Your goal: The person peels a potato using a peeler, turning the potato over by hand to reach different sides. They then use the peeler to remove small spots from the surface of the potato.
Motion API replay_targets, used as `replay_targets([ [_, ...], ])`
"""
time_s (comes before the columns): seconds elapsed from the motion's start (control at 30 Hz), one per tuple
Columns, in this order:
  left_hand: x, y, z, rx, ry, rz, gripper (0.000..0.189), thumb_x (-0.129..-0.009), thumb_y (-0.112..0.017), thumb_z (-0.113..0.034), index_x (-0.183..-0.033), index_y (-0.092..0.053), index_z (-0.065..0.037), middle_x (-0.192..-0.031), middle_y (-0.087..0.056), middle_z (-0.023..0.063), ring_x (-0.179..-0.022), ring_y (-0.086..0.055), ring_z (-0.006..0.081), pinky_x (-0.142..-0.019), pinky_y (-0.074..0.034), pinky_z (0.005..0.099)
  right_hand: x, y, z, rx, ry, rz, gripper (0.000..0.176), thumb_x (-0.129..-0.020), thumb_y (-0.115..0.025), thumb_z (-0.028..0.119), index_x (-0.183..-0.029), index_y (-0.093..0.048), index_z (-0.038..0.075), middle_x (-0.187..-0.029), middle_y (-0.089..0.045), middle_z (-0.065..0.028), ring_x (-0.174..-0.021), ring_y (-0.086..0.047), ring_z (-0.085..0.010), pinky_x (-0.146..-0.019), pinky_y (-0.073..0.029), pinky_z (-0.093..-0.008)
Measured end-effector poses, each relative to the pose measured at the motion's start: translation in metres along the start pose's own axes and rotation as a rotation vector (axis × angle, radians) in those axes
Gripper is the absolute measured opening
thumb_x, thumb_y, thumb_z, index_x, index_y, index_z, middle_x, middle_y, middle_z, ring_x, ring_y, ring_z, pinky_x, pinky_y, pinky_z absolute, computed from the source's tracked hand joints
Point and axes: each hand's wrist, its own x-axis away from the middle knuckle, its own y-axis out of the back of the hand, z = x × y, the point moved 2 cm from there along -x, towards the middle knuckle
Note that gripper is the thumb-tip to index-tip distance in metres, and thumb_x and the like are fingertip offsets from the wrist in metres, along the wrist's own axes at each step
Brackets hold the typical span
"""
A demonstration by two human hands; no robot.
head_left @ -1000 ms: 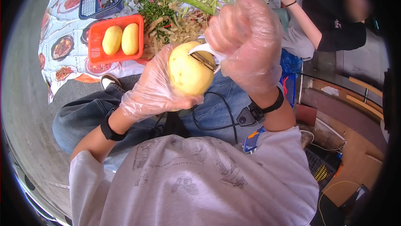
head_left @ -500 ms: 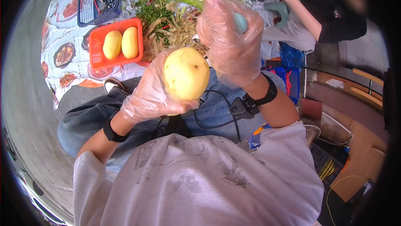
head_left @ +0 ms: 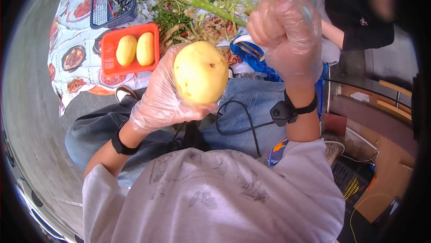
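My left hand (head_left: 164, 88), in a clear plastic glove, grips a large peeled potato (head_left: 200, 72) from its left side and below. The potato is pale yellow with a few dark spots, one near its upper right. My right hand (head_left: 287, 34), gloved the same way, is raised to the right of the potato and apart from it. Its fingers are curled round a light-blue handle (head_left: 308, 14), of which only a small patch shows; the rest of that tool is hidden in the fist.
Two peeled potatoes (head_left: 144, 49) lie in a red basket (head_left: 107, 59) at left, below a blue basket (head_left: 93, 11) with dark items inside. Peelings and green scraps (head_left: 179, 18) cover the patterned sheet (head_left: 58, 61). Another person's forearm (head_left: 332, 34) reaches in at the right.
My right hand has moved right, away from the potato, uncovering blue plastic behind it. My left hand still holds the potato, almost in place. The other person's hand is now hidden behind mine.
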Motion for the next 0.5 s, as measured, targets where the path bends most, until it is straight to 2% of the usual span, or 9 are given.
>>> replay_targets([
  [0.03, 0.001, 0.000, 0.000, 0.014, -0.003, -0.023, 0.108, -0.061, -0.100, -0.023, -0.145, -0.036, -0.001, -0.133, -0.055, 0.0108, -0.123, -0.056, 0.0202, -0.106, -0.049, 0.0372, 0.000, -0.004, -0.001, 0.000, -0.003, 0.008, 0.011, -0.092, -0.075, 0.008, -0.100, -0.071, 0.002, -0.072, -0.056, -0.0033, -0.062, -0.054, -0.0124, -0.057, -0.047, -0.0294],
  [0.13, -0.004, 0.004, 0.001, -0.059, -0.022, -0.014, 0.108, -0.061, -0.099, -0.024, -0.146, -0.035, -0.001, -0.134, -0.055, 0.0116, -0.124, -0.056, 0.0209, -0.107, -0.049, 0.0376, -0.002, -0.026, -0.011, 0.917, 0.019, 0.090, 0.042, -0.086, -0.085, 0.031, -0.073, -0.056, 0.004, -0.065, -0.052, -0.0021, -0.061, -0.049, -0.0104, -0.056, -0.041, -0.0289],
  [0.17, -0.003, 0.004, 0.002, -0.061, -0.024, -0.016, 0.108, -0.061, -0.099, -0.024, -0.146, -0.035, -0.001, -0.134, -0.055, 0.0116, -0.124, -0.056, 0.0209, -0.107, -0.049, 0.0376, -0.001, -0.028, -0.018, 0.911, -0.050, 0.089, 0.044, -0.082, -0.088, 0.033, -0.072, -0.057, 0.004, -0.064, -0.052, -0.0040, -0.060, -0.046, -0.0130, -0.057, -0.041, -0.0309],
  [0.2, -0.001, 0.003, 0.004, -0.047, -0.015, -0.072, 0.108, -0.062, -0.098, -0.024, -0.146, -0.035, -0.001, -0.134, -0.054, 0.0119, -0.124, -0.056, 0.0210, -0.107, -0.049, 0.0378, 0.001, -0.024, -0.026, 0.912, -0.047, 0.091, 0.044, -0.082, -0.088, 0.033, -0.072, -0.057, 0.004, -0.064, -0.052, -0.0040, -0.060, -0.046, -0.0130, -0.057, -0.041, -0.0309],
  [0.27, 0.000, 0.005, 0.005, -0.033, -0.007, -0.132, 0.107, -0.062, -0.098, -0.024, -0.146, -0.035, -0.001, -0.135, -0.054, 0.0122, -0.124, -0.056, 0.0212, -0.107, -0.049, 0.0379, 0.001, -0.013, -0.042, 0.908, -0.179, -0.020, 0.040, -0.085, -0.084, 0.029, -0.072, -0.056, 0.004, -0.063, -0.052, -0.0056, -0.059, -0.047, -0.0137, -0.057, -0.043, -0.0325],
  [0.3, -0.001, 0.007, 0.004, -0.064, -0.011, -0.122, 0.107, -0.062, -0.097, -0.024, -0.146, -0.034, -0.001, -0.135, -0.054, 0.0126, -0.124, -0.056, 0.0214, -0.107, -0.049, 0.0380, -0.003, -0.006, -0.037, 1.054, -0.084, -0.135, 0.038, -0.088, -0.081, 0.027, -0.071, -0.057, 0.003, -0.062, -0.053, -0.0062, -0.059, -0.047, -0.0142, -0.058, -0.043, -0.0331],
  [0.33, 0.000, 0.008, 0.004, -0.093, -0.015, -0.113, 0.107, -0.063, -0.097, -0.023, -0.146, -0.034, -0.001, -0.136, -0.053, 0.0129, -0.124, -0.056, 0.0216, -0.107, -0.049, 0.0382, -0.006, 0.001, -0.038, 1.056, -0.085, -0.132, 0.038, -0.088, -0.081, 0.027, -0.071, -0.057, 0.003, -0.062, -0.053, -0.0062, -0.059, -0.047, -0.0142, -0.058, -0.043, -0.0331],
  [0.4, 0.000, 0.008, 0.003, -0.074, -0.004, -0.111, 0.108, -0.063, -0.097, -0.024, -0.147, -0.034, -0.001, -0.136, -0.053, 0.0130, -0.125, -0.056, 0.0219, -0.107, -0.048, 0.0383, -0.007, 0.016, -0.033, 1.159, 0.067, -0.424, 0.037, -0.090, -0.078, 0.026, -0.071, -0.058, 0.003, -0.061, -0.054, -0.0074, -0.059, -0.048, -0.0146, -0.059, -0.044, -0.0331],
  [0.5, 0.000, 0.010, 0.004, -0.028, 0.000, -0.127, 0.108, -0.064, -0.097, -0.025, -0.147, -0.033, -0.001, -0.137, -0.052, 0.0126, -0.128, -0.054, 0.0222, -0.110, -0.046, 0.0387, -0.010, 0.013, -0.030, 1.115, 0.005, -0.295, 0.032, -0.092, -0.076, 0.026, -0.076, -0.062, 0.003, -0.063, -0.059, -0.0081, -0.060, -0.052, -0.0144, -0.060, -0.045, -0.0335],
])
